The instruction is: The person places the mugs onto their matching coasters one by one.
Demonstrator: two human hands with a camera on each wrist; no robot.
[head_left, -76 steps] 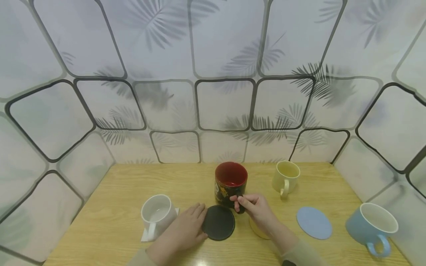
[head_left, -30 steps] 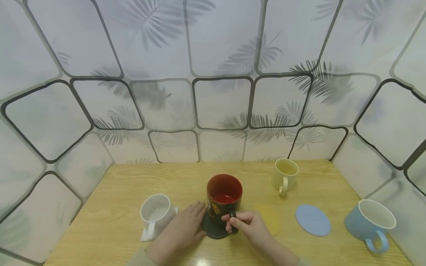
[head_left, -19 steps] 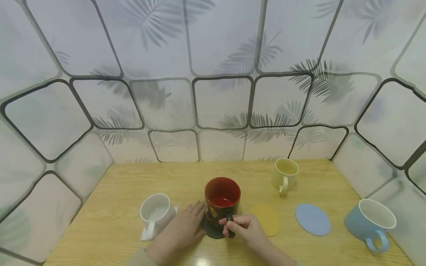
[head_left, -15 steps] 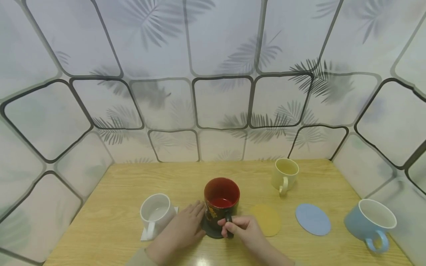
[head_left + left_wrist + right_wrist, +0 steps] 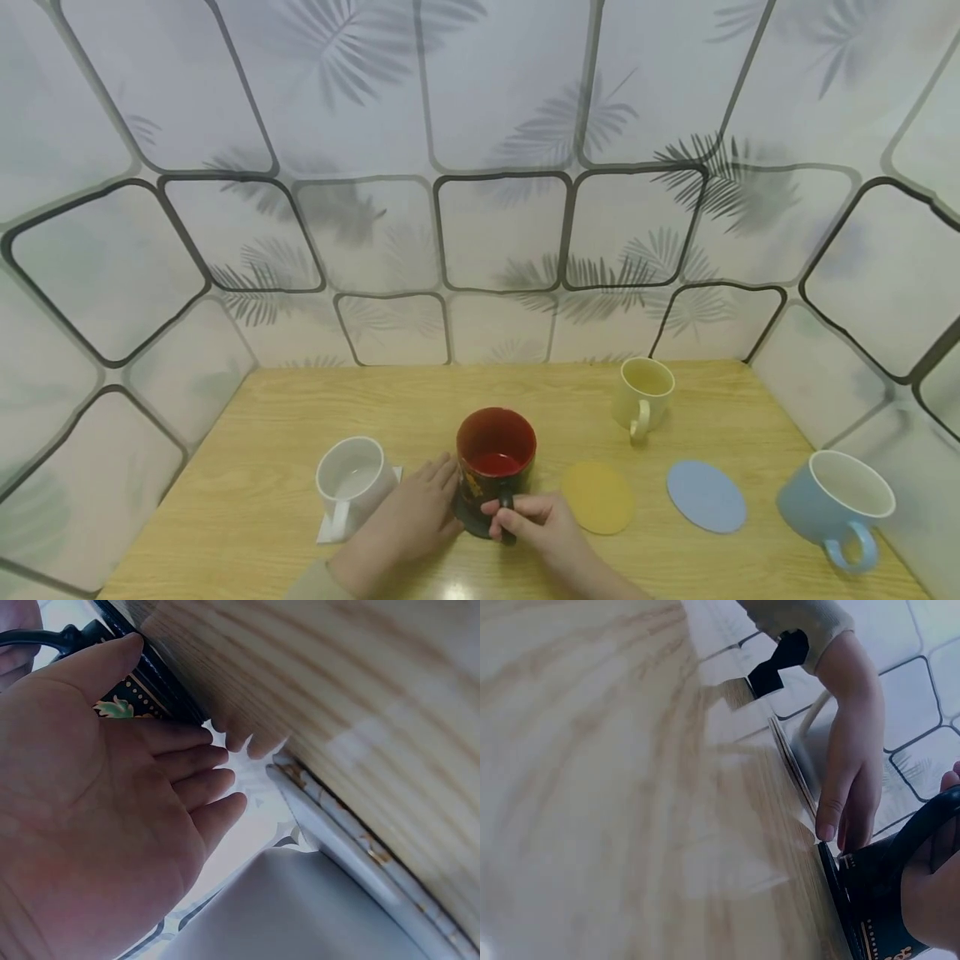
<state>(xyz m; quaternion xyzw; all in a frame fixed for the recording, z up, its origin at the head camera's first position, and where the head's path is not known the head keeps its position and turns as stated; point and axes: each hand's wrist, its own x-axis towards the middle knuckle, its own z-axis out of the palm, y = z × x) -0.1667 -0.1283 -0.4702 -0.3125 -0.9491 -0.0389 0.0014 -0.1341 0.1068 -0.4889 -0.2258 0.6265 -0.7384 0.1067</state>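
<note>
A black mug (image 5: 497,446) with a red inside and gold decoration stands over the round black coaster (image 5: 471,523), whose front and left rim show. My right hand (image 5: 546,527) pinches its handle (image 5: 507,510) between thumb and fingers. To the left lies my left hand (image 5: 418,515), fingers straight, tips right beside the mug and coaster. In the left wrist view the palm of my left hand (image 5: 112,802) shows, with the mug's decorated side (image 5: 120,706) behind the thumb. The right wrist view has the mug's base (image 5: 855,900) against the coaster (image 5: 835,889).
On the left, a white mug (image 5: 356,483) sits on a white square coaster (image 5: 327,530). To the right lie a yellow coaster (image 5: 597,497) and a blue coaster (image 5: 707,497). A yellow mug (image 5: 643,398) stands at the back right, a blue mug (image 5: 828,504) near the right edge.
My right hand has carried the black mug left and towards me, from behind the black coaster to over it. The yellow coaster has come into full view. My left hand has stayed put.
</note>
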